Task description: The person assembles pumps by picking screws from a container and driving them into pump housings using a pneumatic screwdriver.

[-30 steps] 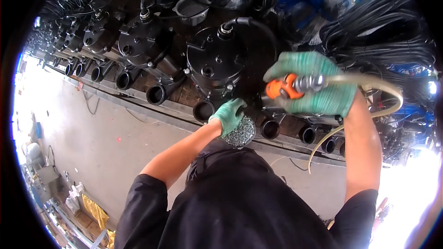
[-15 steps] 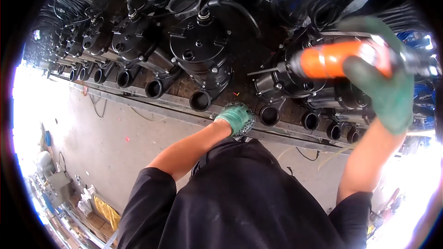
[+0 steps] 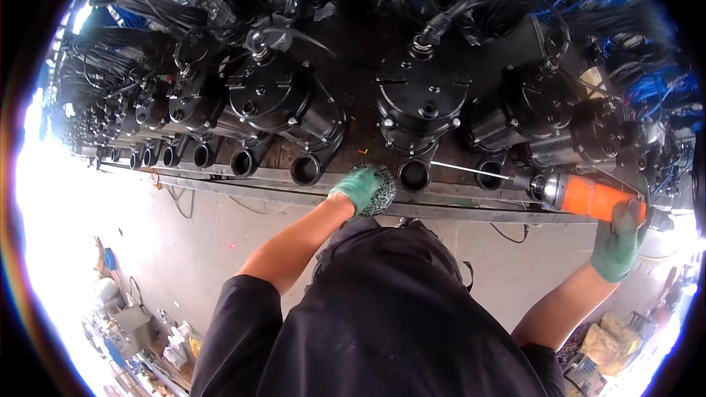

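My right hand [image 3: 618,239], in a green glove, grips an orange power screwdriver [image 3: 585,197] whose long thin bit [image 3: 471,170] points left toward the black pumps. My left hand [image 3: 362,188], also green-gloved, is closed around a small dark mesh-like object at the edge of the metal rail [image 3: 456,212]. It sits just below the round outlet [image 3: 413,175] of the large black pump [image 3: 423,99] in the middle. The bit tip ends close to that pump's outlet, right of my left hand.
A long row of black pumps [image 3: 283,106] with round outlets runs along the rail to the far left [image 3: 151,114]. Coiled black cables [image 3: 147,11] and blue cables [image 3: 654,88] lie behind them. The concrete floor [image 3: 184,250] below holds boxes and clutter [image 3: 140,327].
My right hand has swung the orange screwdriver out to the right and lowered it level with the rail. The view has shifted right along the pump row. My left hand stays at the rail.
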`<state>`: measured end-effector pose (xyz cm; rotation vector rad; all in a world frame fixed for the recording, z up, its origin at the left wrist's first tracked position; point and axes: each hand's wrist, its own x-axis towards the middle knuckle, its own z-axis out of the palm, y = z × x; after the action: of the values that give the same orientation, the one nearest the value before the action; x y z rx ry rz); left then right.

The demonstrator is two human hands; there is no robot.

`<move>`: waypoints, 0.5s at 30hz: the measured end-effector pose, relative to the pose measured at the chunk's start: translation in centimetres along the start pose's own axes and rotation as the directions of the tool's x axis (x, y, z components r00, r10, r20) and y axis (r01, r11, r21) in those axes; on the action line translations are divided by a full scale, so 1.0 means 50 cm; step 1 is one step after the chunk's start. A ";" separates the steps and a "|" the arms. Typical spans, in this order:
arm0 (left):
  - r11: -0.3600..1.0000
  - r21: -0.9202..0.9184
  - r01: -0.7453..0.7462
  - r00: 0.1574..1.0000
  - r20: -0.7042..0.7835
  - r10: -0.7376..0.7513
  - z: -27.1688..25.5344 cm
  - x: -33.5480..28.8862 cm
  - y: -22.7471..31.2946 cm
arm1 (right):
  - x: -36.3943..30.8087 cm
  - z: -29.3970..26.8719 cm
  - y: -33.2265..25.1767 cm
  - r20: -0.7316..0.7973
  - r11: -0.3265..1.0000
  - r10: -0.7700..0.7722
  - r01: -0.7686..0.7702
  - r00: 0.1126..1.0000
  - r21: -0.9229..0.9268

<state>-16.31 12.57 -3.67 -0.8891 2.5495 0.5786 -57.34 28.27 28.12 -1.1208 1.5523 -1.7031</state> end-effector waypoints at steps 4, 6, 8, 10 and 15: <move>0.989 -0.149 -0.022 0.994 -0.105 0.006 -0.018 -0.015 -0.005 | -0.057 -0.076 0.044 -0.087 0.990 -0.001 -0.011 0.996 -0.142; 0.982 -0.171 -0.082 0.962 -0.269 0.034 -0.032 -0.042 -0.004 | -0.076 -0.092 0.056 -0.131 0.994 0.072 -0.083 0.989 -0.077; 0.970 -0.243 -0.019 0.961 -0.270 -0.049 -0.094 -0.057 0.033 | -0.092 -0.105 0.067 -0.171 0.989 0.147 -0.145 0.974 0.025; 0.947 -0.317 -0.054 0.905 -0.417 -0.088 -0.111 -0.066 0.047 | -0.109 -0.122 0.097 -0.220 0.979 0.202 -0.192 0.954 0.067; 0.920 -0.121 -0.372 0.731 -0.649 0.210 -0.180 -0.045 0.172 | -0.123 -0.113 0.103 -0.263 0.977 0.212 -0.209 0.941 0.039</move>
<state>-22.22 15.40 7.18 -0.8649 3.3326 0.8143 -59.90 35.48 21.99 -0.7100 1.7534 -1.7654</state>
